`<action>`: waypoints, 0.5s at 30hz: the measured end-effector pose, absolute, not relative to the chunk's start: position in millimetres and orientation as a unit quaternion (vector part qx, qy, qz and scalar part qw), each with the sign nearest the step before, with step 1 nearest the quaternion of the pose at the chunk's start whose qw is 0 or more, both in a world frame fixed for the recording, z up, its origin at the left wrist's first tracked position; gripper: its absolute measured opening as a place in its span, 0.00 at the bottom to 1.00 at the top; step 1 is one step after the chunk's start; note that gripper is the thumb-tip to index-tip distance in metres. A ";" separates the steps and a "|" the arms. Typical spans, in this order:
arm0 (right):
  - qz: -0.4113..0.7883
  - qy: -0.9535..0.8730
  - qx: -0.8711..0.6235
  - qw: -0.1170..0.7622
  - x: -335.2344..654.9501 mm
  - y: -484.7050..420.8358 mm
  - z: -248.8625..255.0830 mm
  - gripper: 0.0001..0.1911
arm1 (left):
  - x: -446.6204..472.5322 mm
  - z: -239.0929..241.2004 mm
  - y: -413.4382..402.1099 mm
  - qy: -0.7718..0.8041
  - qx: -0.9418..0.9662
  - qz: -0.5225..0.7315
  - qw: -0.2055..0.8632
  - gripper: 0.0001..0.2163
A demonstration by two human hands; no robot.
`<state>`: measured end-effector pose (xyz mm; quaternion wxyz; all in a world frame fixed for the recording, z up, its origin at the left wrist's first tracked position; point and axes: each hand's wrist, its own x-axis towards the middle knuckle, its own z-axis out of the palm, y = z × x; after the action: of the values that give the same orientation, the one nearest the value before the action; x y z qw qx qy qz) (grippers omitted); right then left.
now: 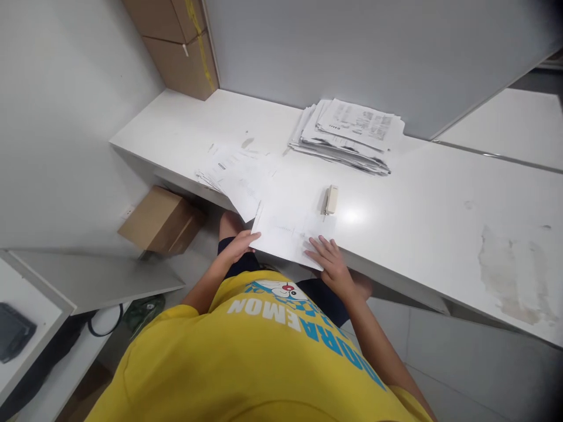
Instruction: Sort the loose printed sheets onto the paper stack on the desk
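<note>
A white sheet of paper (281, 228) lies at the front edge of the white desk, its near side reaching slightly over the edge. My left hand (241, 245) pinches its left corner, thumb on top and the other fingers partly hidden beneath. With fingers spread, my right hand (329, 261) rests flat on the right part of the same sheet. Just beyond that hand stands a small cream stapler (331, 200). Several loose printed sheets (240, 176) are fanned out on the desk to the left, close to the held sheet.
A thick stack of printed papers (352, 132) sits at the back against the grey partition (352, 53). Cardboard boxes (185, 64) are piled at the desk's far left end, and another box (153, 220) is on the floor. Stains mark the desk (431, 205) at right.
</note>
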<state>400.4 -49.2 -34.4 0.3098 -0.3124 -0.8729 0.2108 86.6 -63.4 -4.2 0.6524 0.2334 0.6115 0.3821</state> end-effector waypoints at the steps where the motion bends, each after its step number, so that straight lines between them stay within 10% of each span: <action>1: 0.211 -0.865 -0.326 0.318 402.0 -52.9 -34.7 0.37 | 89.0 -3.4 -64.5 0.611 0.255 0.393 0.638 0.13; 8: 0.219 -0.634 -0.556 0.490 396.5 -67.0 -29.9 0.20 | 83.4 38.1 -64.3 0.581 0.490 0.394 0.516 0.16; 15: 0.415 -0.492 -0.473 0.601 383.3 -15.6 9.4 0.30 | 116.4 57.8 -3.8 0.534 0.607 0.401 0.432 0.20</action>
<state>383.3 -15.6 9.4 0.6011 -0.4729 -0.4924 0.4154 116.4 -3.8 57.8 0.4316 0.6066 0.5337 0.4011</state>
